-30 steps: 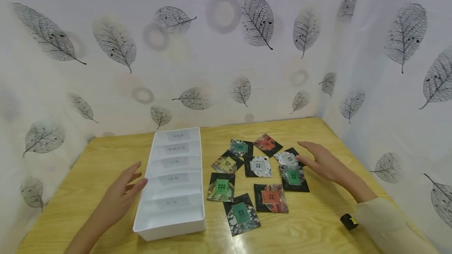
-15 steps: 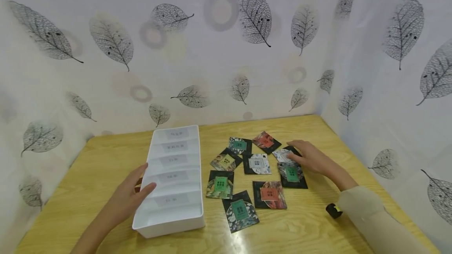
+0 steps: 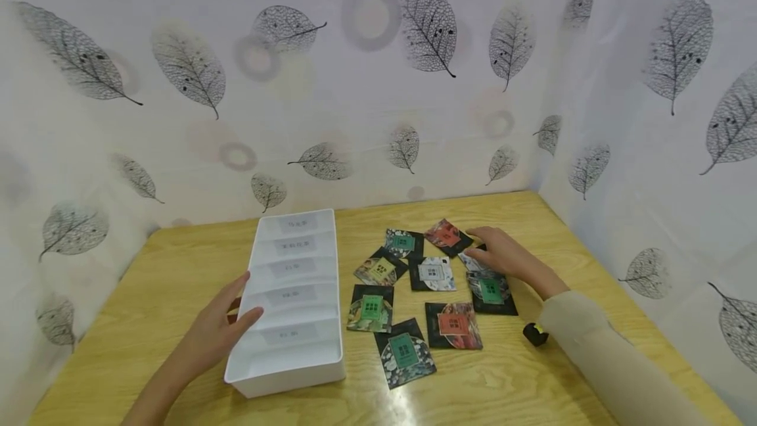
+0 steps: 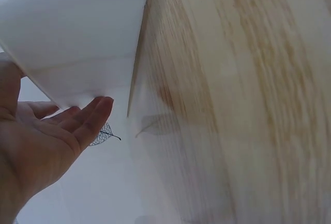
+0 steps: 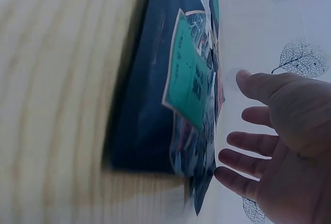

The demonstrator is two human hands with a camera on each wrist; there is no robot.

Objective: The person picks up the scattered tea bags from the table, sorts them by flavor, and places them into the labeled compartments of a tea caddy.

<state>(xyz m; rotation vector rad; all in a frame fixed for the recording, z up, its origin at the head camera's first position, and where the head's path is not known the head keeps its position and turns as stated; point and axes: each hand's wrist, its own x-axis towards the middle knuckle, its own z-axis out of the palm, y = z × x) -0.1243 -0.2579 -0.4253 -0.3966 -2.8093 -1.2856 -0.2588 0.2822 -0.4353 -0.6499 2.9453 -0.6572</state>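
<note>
In the head view, my left hand is at the left side of a long white divided box, its thumb over the rim. The left wrist view shows relaxed fingers right at the box's outer wall. My right hand hovers over a white-labelled sachet, partly hiding it, with fingertips near a red-labelled sachet. Its fingers are spread and hold nothing in the right wrist view. Below it lies a green-labelled sachet.
Several more flat black sachets lie right of the box, including a white-labelled one, another red one and a green one. A small black object is by the right sleeve. A leaf-print curtain backs the wooden table.
My left hand has moved right onto the box's side. My right hand has moved left across the white-labelled sachet toward the red one. The sachets look unmoved.
</note>
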